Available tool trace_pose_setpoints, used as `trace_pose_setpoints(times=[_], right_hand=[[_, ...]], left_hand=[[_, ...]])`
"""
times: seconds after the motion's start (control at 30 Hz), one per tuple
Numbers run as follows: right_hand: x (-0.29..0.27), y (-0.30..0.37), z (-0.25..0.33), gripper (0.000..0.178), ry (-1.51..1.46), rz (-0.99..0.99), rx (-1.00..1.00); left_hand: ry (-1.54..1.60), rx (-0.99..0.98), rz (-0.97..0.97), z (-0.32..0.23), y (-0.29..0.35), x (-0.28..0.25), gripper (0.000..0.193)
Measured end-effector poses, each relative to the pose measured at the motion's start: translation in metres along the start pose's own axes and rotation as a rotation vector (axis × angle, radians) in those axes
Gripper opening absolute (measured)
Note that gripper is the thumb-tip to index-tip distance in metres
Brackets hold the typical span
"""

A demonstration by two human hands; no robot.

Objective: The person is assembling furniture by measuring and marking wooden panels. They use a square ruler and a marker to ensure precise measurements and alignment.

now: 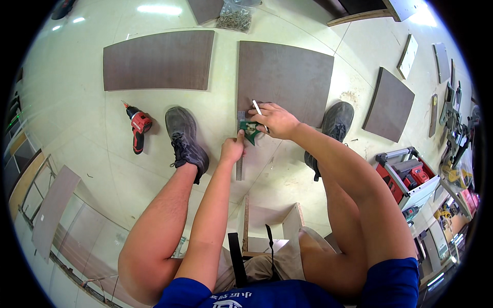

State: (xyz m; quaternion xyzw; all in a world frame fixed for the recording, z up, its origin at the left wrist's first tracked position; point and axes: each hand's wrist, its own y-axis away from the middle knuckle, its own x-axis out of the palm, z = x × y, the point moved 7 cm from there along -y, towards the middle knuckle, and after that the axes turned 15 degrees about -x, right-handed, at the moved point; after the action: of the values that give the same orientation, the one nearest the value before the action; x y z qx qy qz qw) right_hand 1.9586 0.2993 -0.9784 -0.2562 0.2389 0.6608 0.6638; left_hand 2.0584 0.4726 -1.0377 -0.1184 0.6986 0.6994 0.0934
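Note:
A dark brown board [285, 72] lies flat on the floor between my feet. At its near left corner sits a combination square with a green head [251, 136] and a steel blade that runs along the board's left edge and out toward me. My left hand [232, 149] is closed on the square, its thumb on top beside the head. My right hand [280, 122] grips a white pen [256, 107], slanted across the fingers, and rests at the board's near edge, next to the green head. Some of the right fingers are hidden under the hand.
Another brown board [156, 61] lies at the far left, above a red and black cordless drill [137, 126]. A bag of screws [234, 16] sits at the back. To the right are a smaller board [389, 105] and a toolbox [409, 177]. Wooden panels [292, 222] stand between my legs.

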Motion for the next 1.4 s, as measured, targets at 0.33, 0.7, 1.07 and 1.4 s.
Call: trace_pose_setpoints(times=[0.33,0.7,1.07,1.4], right_hand=[[-0.002,-0.002,0.001,0.03,-0.038,-0.034,0.032],[0.001,0.0,-0.002,0.032,-0.023,-0.037,0.028],[-0.013,-0.02,-0.017,0.03,-0.422,-0.338,0.267],[-0.002,-0.024,-0.028,0.017,-0.535,-0.354,0.404]], left_hand=[[0.014,-0.009,-0.004,0.003,-0.002,-0.001,0.071],[0.021,-0.019,0.018,0.005,-0.006,0.001,0.072],[0.01,-0.02,0.035,0.011,-0.012,0.001,0.072],[0.062,-0.035,0.033,0.01,-0.008,0.0,0.071]])
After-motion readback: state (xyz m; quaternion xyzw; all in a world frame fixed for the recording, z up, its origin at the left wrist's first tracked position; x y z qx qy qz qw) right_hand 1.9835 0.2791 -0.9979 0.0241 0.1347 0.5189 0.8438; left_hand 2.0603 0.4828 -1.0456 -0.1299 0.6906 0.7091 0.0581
